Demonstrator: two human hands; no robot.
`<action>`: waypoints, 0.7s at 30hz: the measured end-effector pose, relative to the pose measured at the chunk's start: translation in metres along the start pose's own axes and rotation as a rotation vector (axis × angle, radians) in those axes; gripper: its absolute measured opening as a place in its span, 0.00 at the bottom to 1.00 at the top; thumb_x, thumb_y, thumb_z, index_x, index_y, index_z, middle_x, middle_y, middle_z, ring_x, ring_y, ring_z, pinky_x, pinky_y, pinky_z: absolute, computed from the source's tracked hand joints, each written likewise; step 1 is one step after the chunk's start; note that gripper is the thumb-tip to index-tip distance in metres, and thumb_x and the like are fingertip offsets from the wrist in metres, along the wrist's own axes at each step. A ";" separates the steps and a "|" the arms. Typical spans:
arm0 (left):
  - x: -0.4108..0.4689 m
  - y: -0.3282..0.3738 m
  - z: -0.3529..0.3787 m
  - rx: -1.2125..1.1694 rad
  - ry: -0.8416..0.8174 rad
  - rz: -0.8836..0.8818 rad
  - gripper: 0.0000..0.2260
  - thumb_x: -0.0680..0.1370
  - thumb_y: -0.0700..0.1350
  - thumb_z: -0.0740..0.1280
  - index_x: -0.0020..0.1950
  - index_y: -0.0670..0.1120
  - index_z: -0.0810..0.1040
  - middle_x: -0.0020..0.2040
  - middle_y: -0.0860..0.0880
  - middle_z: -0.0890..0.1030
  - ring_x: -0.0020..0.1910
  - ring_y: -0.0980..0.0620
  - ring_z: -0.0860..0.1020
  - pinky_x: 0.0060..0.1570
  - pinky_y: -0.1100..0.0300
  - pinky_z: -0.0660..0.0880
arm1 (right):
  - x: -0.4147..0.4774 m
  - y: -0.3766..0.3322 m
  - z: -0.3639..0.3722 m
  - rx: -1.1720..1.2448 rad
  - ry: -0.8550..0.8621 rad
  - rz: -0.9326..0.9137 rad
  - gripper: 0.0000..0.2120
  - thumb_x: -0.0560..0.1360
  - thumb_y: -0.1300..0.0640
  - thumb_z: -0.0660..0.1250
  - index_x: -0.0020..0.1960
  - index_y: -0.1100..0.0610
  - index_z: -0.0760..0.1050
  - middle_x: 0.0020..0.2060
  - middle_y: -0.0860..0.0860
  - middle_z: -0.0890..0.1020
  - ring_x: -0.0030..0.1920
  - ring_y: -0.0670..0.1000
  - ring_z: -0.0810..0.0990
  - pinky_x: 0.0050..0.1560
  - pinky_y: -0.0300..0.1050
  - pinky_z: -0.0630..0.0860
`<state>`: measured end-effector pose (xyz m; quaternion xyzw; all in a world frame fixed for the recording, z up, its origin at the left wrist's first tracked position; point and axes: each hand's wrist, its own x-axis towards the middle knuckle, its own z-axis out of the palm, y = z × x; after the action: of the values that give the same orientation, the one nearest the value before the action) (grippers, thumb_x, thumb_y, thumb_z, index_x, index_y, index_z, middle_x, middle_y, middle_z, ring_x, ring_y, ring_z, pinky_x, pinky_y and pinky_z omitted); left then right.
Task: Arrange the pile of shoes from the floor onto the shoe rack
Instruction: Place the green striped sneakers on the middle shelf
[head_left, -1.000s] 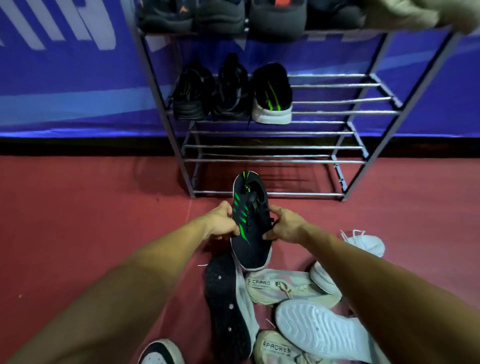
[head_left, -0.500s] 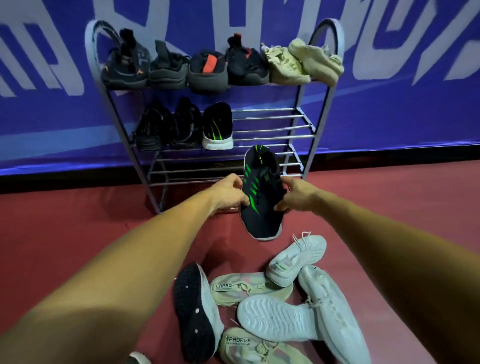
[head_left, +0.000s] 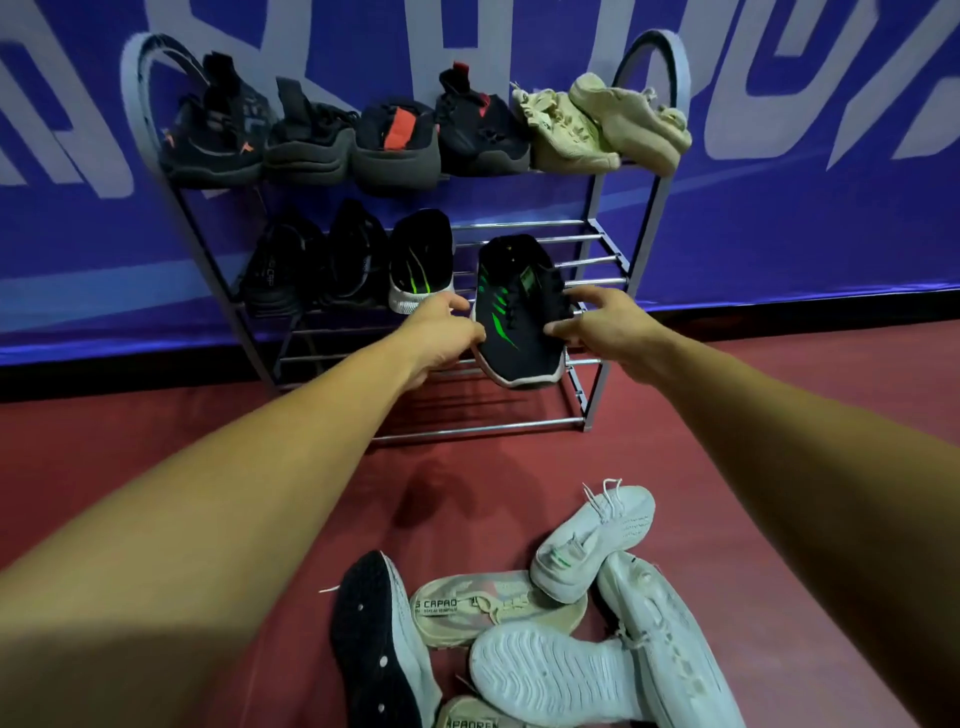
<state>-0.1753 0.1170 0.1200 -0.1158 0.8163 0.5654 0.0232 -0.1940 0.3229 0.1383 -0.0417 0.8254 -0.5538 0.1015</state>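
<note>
- Holding a black shoe with green stripes (head_left: 519, 317) between both hands, the person had it raised in front of the shoe rack (head_left: 618, 260), level with the middle shelf; its toe pointed back toward the camera and tipped down, heel toward the rack; could not tell whether the heel touched the shelf bars
- left hand (head_left: 441, 332) gripped the shoe's left edge, with fingers curled round it
- right hand (head_left: 597, 325) gripped the right side near the collar, with fingers curled onto the upper
- middle shelf: matching green-striped shoe (head_left: 421, 265) sat just left of the held one, sole edge facing out; two black shoes (head_left: 311, 270) stood side by side to its left
- top shelf: four dark shoes (head_left: 363, 135) in a row, some with red or orange marks; two beige shoes (head_left: 602, 122) at the right end, touching each other
- floor pile, well apart from the rack and near the camera: a white laced shoe (head_left: 592, 540) leaning on a beige printed shoe (head_left: 467, 608); a white shoe lying sole-up (head_left: 550, 670); another white shoe (head_left: 670, 649) beside it; a black-soled shoe (head_left: 374, 644) on its side at the left; a second beige printed shoe (head_left: 467, 719) cut off by the bottom edge
- red floor (head_left: 156, 441) under everything; blue banner (head_left: 779, 182) behind the rack
</note>
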 end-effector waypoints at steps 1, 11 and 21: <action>0.003 0.002 0.000 -0.003 0.016 0.004 0.21 0.73 0.40 0.71 0.65 0.47 0.73 0.51 0.47 0.80 0.47 0.49 0.78 0.41 0.59 0.73 | 0.006 -0.001 0.002 0.048 0.016 -0.003 0.19 0.76 0.67 0.71 0.67 0.61 0.76 0.41 0.49 0.82 0.28 0.37 0.80 0.28 0.27 0.71; 0.013 -0.008 0.004 -0.025 0.045 0.075 0.28 0.69 0.37 0.77 0.65 0.48 0.72 0.53 0.51 0.81 0.54 0.51 0.81 0.57 0.56 0.78 | 0.041 -0.001 0.025 0.207 0.099 -0.024 0.05 0.79 0.62 0.70 0.54 0.57 0.77 0.35 0.47 0.80 0.23 0.36 0.77 0.24 0.28 0.70; 0.003 -0.004 0.011 -0.037 -0.002 0.096 0.28 0.63 0.37 0.81 0.60 0.45 0.76 0.49 0.54 0.84 0.45 0.59 0.82 0.41 0.71 0.75 | 0.037 0.011 0.021 0.151 -0.074 0.142 0.13 0.78 0.50 0.70 0.62 0.43 0.74 0.49 0.43 0.83 0.36 0.47 0.73 0.42 0.42 0.66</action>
<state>-0.1788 0.1256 0.1122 -0.0764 0.8103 0.5810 -0.0053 -0.2249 0.3013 0.1159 0.0041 0.7778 -0.6040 0.1737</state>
